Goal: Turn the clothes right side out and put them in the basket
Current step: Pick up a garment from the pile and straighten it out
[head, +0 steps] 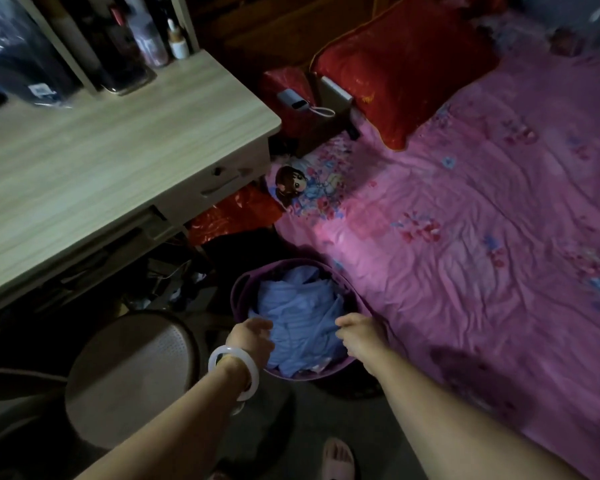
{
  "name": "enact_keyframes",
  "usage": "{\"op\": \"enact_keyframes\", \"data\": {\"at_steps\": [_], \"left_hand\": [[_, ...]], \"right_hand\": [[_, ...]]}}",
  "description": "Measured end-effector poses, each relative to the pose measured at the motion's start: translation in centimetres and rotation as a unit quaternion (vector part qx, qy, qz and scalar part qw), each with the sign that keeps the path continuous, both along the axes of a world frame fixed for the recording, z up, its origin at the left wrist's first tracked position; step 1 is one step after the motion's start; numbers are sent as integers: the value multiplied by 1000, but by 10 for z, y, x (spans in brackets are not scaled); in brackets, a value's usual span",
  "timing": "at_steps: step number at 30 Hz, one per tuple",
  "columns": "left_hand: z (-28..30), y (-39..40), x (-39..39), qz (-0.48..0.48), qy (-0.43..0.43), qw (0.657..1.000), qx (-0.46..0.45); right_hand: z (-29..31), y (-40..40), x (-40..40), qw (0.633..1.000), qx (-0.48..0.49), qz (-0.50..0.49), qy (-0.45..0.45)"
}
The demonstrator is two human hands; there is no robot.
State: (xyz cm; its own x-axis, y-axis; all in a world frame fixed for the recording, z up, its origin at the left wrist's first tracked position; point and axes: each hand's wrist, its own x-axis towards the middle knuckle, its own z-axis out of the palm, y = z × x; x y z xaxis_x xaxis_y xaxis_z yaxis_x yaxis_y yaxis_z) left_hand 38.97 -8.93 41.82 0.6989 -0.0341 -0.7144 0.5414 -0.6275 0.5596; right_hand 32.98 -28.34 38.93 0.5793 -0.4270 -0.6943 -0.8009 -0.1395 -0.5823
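Filling the round purple basket, crumpled blue cloth lies soft and creased. The left hand hovers loosely open, gripping nothing. The right hand pinches the fabric.

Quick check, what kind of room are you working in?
Most likely a bedroom: a bed with a pink floral sheet and a red pillow, a wooden desk beside it, and a purple laundry basket on the floor.

Both forearms are bare, no sleeves showing. A pale, glossy bangle circles the left wrist. One foot seems to wear a light slipper.
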Motion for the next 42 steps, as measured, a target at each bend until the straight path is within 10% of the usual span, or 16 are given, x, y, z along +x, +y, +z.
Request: {"op": "enact_keyframes", "data": {"at_steps": [7, 13, 29, 42], "left_hand": [[-89, -30, 8, -253, -41, 955, 148], [-187, -58, 36, -510, 5, 824, 247], [-314, -88, 118, -487, -40, 838, 242], [-215, -54, 88, -499, -68, 822, 265]], "right_hand": [[-91, 9, 7, 957, -96, 272, 6], [-193, 14, 37, 904, -72, 416, 67], [-291, -33, 131, 861, -139, 478, 103], [-215, -29, 99, 871, -128, 464, 100]]}}
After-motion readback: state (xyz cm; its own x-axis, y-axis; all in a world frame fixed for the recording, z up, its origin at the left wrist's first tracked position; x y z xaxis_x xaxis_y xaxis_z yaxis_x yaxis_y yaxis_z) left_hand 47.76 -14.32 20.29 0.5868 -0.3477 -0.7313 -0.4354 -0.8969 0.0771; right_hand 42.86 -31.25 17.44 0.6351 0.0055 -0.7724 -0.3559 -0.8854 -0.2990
